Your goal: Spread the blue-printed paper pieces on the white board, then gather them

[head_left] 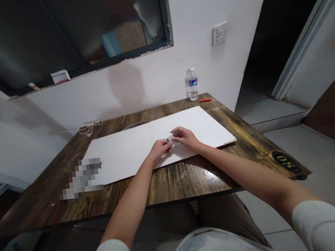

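Over a white board [122,151] lying on the wooden table, my two hands meet at a small white-and-blue block [169,139]. Its exact kind is too small to make out. My left hand [158,149] pinches its lower left side between thumb and fingers. From the right, my right hand [185,138] curves round the other side, thumb and fingers bent at the block. Part of the block is hidden behind the fingers.
A water bottle [192,85] and a red pen-like stick [205,100] stand and lie at the table's back right. A white cable [90,127] lies at the back left. The dark wooden table [127,197] ends just before my lap. A wall socket [220,34] is above.
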A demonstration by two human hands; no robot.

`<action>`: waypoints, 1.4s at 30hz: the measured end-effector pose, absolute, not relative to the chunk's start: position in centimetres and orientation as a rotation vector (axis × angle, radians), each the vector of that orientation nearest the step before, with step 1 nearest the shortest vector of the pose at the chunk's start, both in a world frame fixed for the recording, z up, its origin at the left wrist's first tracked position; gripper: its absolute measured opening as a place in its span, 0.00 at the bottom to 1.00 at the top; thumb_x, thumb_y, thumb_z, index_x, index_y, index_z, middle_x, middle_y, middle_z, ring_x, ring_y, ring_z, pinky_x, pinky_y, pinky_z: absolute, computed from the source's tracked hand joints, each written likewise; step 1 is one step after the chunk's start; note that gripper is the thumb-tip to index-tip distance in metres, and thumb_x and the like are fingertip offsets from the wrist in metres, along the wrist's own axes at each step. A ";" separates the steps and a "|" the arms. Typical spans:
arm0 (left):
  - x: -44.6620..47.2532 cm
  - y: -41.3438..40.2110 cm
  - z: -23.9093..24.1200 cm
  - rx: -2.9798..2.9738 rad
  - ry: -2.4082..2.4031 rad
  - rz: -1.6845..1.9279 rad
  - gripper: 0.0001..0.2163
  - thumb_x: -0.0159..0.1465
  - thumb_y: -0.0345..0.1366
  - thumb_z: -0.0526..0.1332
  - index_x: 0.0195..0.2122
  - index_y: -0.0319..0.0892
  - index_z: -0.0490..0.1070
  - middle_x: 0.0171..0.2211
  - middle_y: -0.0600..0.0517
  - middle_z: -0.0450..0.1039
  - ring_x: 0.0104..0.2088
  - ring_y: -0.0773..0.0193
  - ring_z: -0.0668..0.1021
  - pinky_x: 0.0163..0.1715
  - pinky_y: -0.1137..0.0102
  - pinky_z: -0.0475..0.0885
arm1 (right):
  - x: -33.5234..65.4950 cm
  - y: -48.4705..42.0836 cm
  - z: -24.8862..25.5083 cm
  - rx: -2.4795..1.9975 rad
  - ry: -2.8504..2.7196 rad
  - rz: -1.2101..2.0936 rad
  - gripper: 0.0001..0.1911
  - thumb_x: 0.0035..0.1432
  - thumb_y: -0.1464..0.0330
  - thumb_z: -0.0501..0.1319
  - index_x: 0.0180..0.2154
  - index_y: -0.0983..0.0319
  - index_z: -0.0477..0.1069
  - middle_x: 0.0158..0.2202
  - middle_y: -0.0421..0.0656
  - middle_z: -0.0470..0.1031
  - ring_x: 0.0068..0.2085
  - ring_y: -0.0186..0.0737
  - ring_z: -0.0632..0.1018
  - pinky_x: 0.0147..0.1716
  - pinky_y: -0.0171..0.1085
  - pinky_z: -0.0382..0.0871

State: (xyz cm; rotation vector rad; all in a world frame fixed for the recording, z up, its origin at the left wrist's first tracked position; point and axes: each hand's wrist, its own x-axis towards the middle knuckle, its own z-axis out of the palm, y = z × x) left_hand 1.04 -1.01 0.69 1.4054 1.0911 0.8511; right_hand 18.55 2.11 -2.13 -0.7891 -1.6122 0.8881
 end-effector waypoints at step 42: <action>0.3 0.1 -0.3 1.961 1.583 0.912 0.23 0.60 0.47 0.62 0.53 0.39 0.74 0.26 0.52 0.74 0.27 0.62 0.71 0.30 0.70 0.63 | 20.1 3.5 -3.0 -1.202 -1.651 0.616 0.18 0.51 0.63 0.67 0.45 0.61 0.76 0.40 0.47 0.78 0.40 0.45 0.76 0.44 0.44 0.68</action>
